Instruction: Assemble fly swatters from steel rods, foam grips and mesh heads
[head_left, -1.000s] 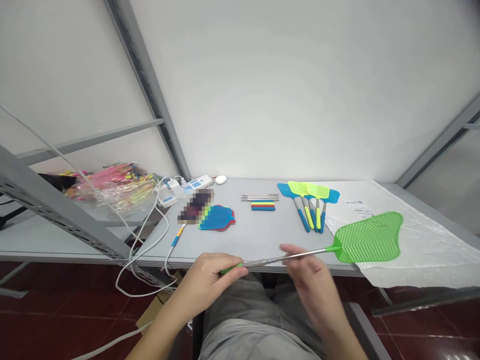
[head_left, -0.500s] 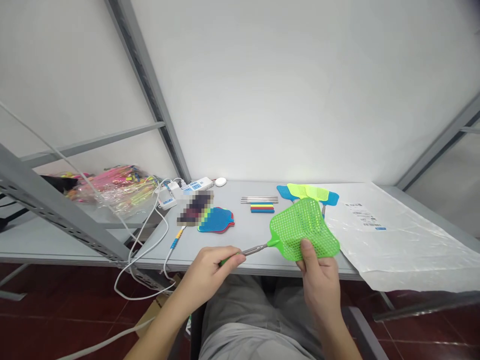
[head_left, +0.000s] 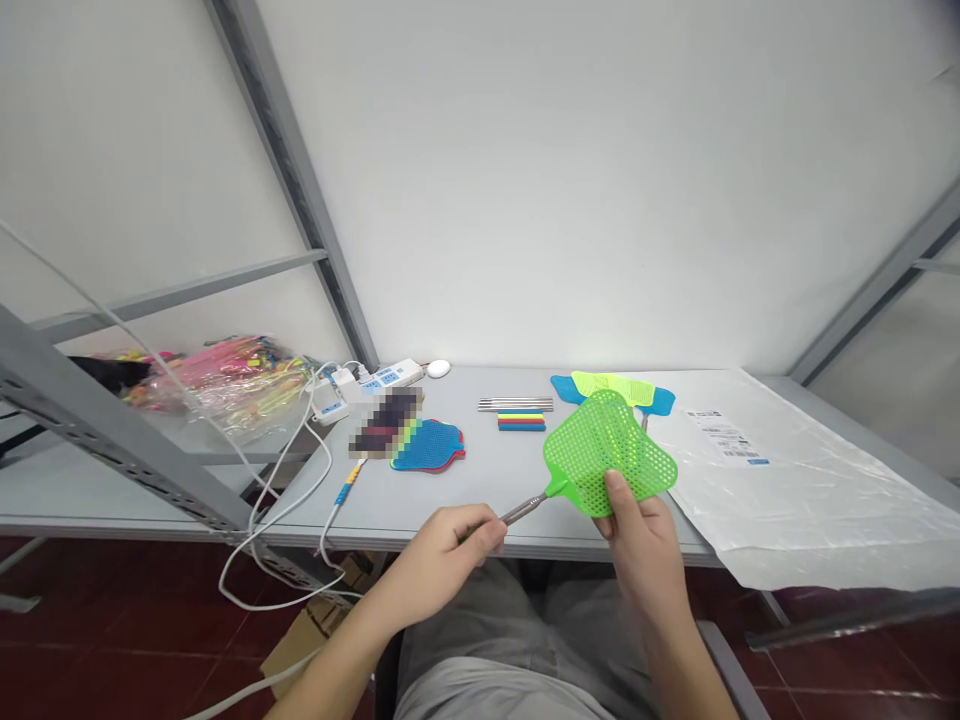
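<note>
A green fly swatter (head_left: pixel 604 445) with a perforated head and a metal rod is held above the front edge of the table. My left hand (head_left: pixel 457 555) is closed round its handle end, which is mostly hidden by the fingers. My right hand (head_left: pixel 637 530) pinches the lower right of the head, thumb on top. Beyond it lie yellow-green swatter heads (head_left: pixel 611 385) and blue ones (head_left: pixel 660 402). Several metal rods (head_left: pixel 515 404) rest side by side, with coloured handle tubes (head_left: pixel 521 420) just in front. A stack of swatter heads (head_left: pixel 429 446), blue on top, lies to the left.
A power strip (head_left: pixel 394 376) with plugs and white cables (head_left: pixel 326 470) occupies the table's left end, near a blurred-out dark object (head_left: pixel 386 422). White plastic packaging (head_left: pixel 780 500) covers the right side and overhangs the front edge. A metal shelf post (head_left: pixel 300 180) rises at left.
My left hand has moved slightly right along with the handle, and the swatter is tilted a little more. Both hands keep their hold. The whole view has shifted slightly.
</note>
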